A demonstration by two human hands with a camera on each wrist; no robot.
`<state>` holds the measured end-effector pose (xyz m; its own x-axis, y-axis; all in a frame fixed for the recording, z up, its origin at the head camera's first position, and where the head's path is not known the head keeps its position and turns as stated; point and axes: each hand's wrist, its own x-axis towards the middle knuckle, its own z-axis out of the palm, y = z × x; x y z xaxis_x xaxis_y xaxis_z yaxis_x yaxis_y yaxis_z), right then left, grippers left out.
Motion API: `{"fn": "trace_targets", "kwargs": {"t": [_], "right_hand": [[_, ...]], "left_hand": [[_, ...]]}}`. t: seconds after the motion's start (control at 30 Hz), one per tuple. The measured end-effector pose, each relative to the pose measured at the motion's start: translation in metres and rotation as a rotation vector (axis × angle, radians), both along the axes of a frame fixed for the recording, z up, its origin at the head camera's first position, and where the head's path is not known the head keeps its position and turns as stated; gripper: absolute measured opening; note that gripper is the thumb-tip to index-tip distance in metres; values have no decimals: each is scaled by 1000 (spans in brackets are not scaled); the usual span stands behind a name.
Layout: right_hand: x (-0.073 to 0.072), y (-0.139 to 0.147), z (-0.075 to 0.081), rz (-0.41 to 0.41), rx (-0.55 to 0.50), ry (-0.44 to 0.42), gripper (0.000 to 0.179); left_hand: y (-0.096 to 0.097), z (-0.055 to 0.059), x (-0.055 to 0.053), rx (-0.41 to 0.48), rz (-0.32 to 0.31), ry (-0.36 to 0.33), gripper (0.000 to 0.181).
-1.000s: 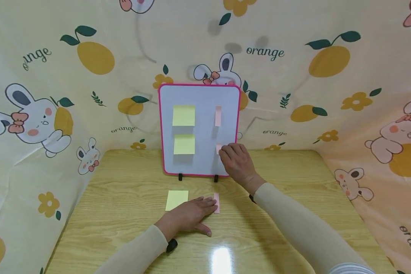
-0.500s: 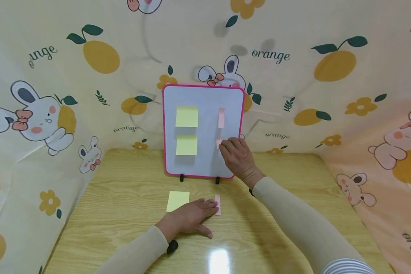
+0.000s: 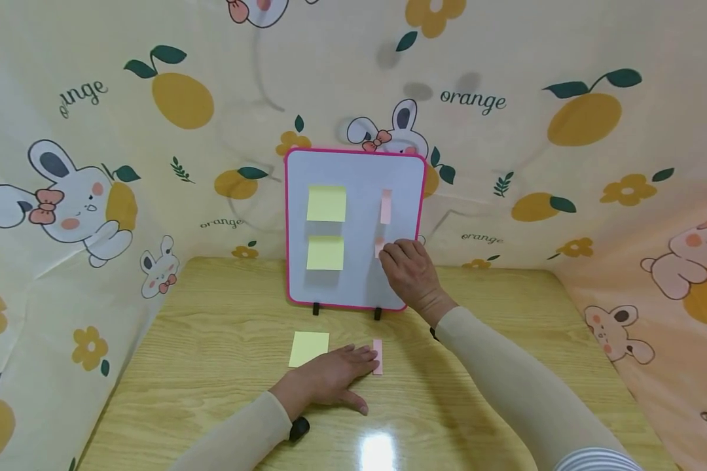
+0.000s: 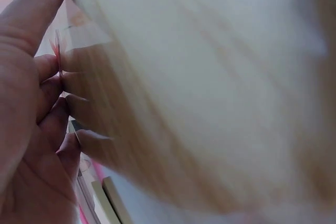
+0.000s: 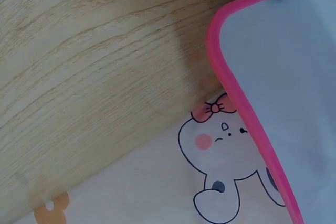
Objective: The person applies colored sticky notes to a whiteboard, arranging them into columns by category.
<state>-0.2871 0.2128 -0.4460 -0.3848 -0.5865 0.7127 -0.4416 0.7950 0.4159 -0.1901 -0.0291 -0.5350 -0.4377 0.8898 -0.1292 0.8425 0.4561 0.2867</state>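
At the lower right of the whiteboard (image 3: 359, 173), my right hand (image 3: 411, 271) pinches a small pink sticky note (image 3: 380, 246) by its lower part. The fingers cover much of that note, and I cannot tell whether it touches the board. A narrow pink note (image 3: 385, 207) hangs above it, and two yellow sticky notes (image 3: 326, 204) are stuck one over the other on the left. My left hand (image 3: 330, 376) lies flat on the table with straight fingers, its fingertips on a pink sticky-note pad (image 3: 378, 366). Behind that hand, partly covered, is a yellow sticky-note pad (image 3: 306, 347).
The pink-framed board stands upright on black feet (image 3: 378, 314) near the back of the wooden table (image 3: 212, 340). A patterned cloth (image 3: 483, 157) with rabbits and oranges rises behind and at both sides. In the right wrist view, only the board's corner (image 5: 227, 24), table and cloth show.
My right hand has shifted slightly up and left relative to the board, bringing its pink note nearer the upper one. The left hand stays put. The head view has shifted slightly.
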Motion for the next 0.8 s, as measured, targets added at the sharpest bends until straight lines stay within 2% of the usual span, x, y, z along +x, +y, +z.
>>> {"fn": "trace_targets", "kwargs": {"t": [0.17, 0.5, 0.8], "right_hand": [[1, 0, -2, -6, 2, -4, 21], [-1, 2, -6, 32, -17, 50, 18], [1, 3, -7, 7, 10, 9, 20]], "left_hand": [[0, 1, 1, -4, 6, 5, 93], [0, 4, 2, -2, 18, -35, 92], [0, 1, 0, 11, 15, -43, 93]]}}
